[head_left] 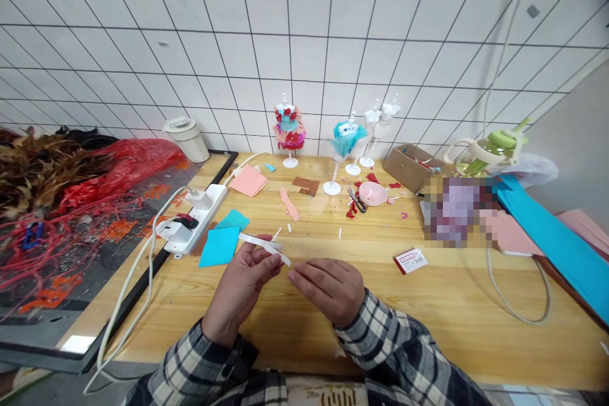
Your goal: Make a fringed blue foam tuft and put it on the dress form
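Note:
My left hand [240, 288] pinches a thin white paper strip [261, 245] between thumb and fingers, just above the wooden table [428, 304]. The strip runs from upper left down to the right. My right hand [328, 287] sits close beside it, fingers curled, its fingertips almost at the strip's lower right end; whether they touch it I cannot tell. A blue paper piece [219, 245] lies flat right behind my left hand. Both sleeves are plaid.
A white power strip [197, 219] with cables lies left. Small doll stands with paper dresses [288, 127] line the tiled wall. A pink bowl [372, 193], scissors [356, 199], pink paper [248, 181], a cardboard box [412, 166], a long blue sheet [556, 241] and a red packet [410, 261] surround.

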The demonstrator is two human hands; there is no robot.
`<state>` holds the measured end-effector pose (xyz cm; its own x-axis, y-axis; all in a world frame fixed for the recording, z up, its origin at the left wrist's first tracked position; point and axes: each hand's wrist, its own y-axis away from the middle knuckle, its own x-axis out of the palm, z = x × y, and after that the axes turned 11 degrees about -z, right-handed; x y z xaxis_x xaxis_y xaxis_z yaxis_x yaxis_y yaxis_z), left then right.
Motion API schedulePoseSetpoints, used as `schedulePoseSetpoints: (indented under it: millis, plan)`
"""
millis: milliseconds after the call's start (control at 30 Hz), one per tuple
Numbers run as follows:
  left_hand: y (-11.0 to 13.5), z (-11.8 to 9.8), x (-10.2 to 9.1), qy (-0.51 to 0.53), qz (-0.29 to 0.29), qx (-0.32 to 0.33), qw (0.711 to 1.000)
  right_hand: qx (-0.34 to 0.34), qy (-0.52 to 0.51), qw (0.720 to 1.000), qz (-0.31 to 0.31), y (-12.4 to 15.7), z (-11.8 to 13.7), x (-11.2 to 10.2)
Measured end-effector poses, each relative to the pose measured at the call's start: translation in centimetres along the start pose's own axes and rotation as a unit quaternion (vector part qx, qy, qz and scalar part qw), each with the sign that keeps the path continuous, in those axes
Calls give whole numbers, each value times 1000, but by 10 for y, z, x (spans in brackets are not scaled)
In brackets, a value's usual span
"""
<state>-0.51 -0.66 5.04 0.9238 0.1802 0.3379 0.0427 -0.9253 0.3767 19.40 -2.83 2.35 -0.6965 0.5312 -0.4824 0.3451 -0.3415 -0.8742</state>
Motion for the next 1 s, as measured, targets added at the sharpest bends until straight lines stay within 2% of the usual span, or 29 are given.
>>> schedulePoseSetpoints:
  millis: [33, 100, 167, 233, 300, 400, 567, 733, 900, 967, 1000]
  plan:
    - [-1, -1, 1, -3, -11, 17, 1000, 39, 9, 999, 10, 1, -9, 1]
    - [-3, -4, 1, -16, -23, 38, 999, 177, 75, 980, 56, 3, -38, 3]
    - [-3, -6, 2, -21, -23, 40, 999, 291, 160, 933, 135, 7, -74, 3]
    - [-2, -6, 2, -20, -16, 33, 999, 363, 216, 884, 202, 14, -108, 3]
    - [-1, -3, 3, -19, -8, 25, 999, 411, 254, 843, 237, 23, -132, 3]
    - [-6, 3, 7, -22, 1, 19, 1000, 436, 270, 820, 255, 35, -146, 4]
    - [-36, 3, 29, -23, 32, 25, 999, 450, 273, 815, 242, 41, -145, 1]
    - [-73, 2, 53, 8, 65, 42, 997, 515, 278, 767, 262, 39, -146, -9]
    - [-82, 15, 52, 26, 65, 55, 996, 518, 302, 737, 313, 36, -135, -16]
    - [-81, 20, 48, 15, 71, 57, 996, 509, 313, 742, 304, 37, -132, -16]
    - [-81, 21, 47, 8, 75, 59, 995, 497, 311, 755, 293, 38, -131, -15]
